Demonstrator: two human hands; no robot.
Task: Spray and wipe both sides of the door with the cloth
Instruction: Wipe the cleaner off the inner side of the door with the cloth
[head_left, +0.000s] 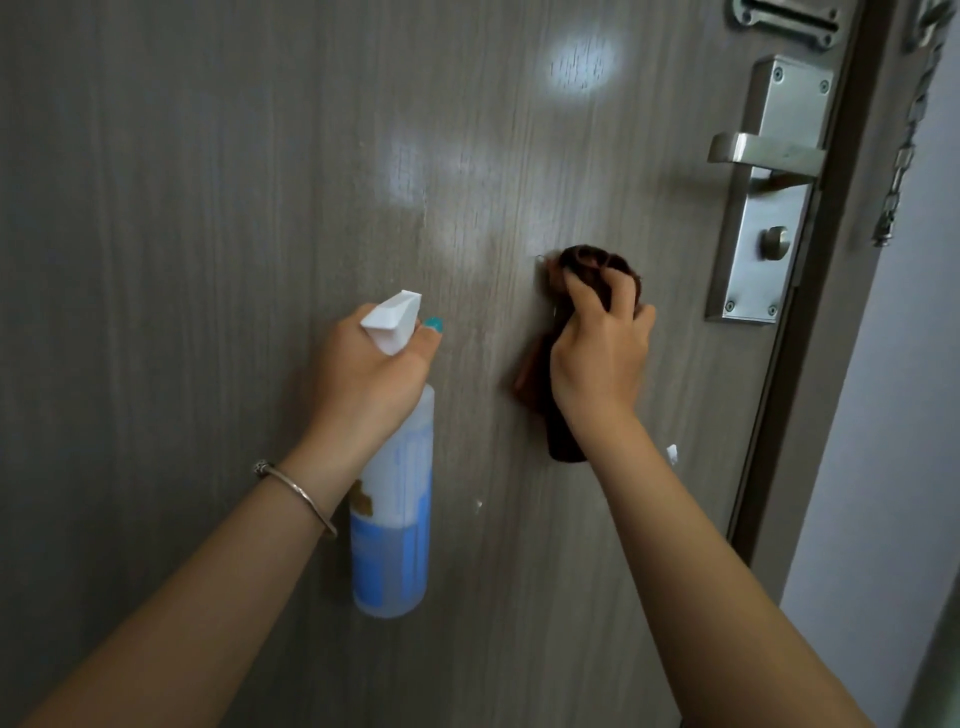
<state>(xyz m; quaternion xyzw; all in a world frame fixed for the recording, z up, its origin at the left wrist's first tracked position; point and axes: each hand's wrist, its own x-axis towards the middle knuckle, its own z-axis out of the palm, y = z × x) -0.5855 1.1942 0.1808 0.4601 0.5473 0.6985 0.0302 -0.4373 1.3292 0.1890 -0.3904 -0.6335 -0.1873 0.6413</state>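
- Against the grey-brown wood-grain door (208, 260), which is filling nearly the whole view, both of the person's bare hands are working at about the same height.
- The right hand (597, 358) is closing its fingers (582, 291) tightly around a bunched dark brown cloth (587, 265) and pressing it to the door surface; a loose tail of the cloth is hanging down below the wrist, lying against the panel.
- The cloth is sitting just left of the metal lock plate (763, 208), below the level of the lever handle (763, 153) and apart from both.
- The left hand (363, 379) is wrapping fully around the neck of a spray bottle (395, 519), with a teal-painted fingertip (432, 325) showing near the white nozzle (392, 319), which is pointing up and to the right towards the door.
- The bottle is hanging upright below the fist, its translucent body carrying a blue label and showing liquid in the lower part.
- A thin bracelet (301, 493) is circling the left wrist.
- Pale, shiny patches are showing on the door above the two hands, and small white specks are dotting the panel lower down.
- A chain (904, 156) is dangling beside the door edge at the right, next to a pale wall (883, 415).
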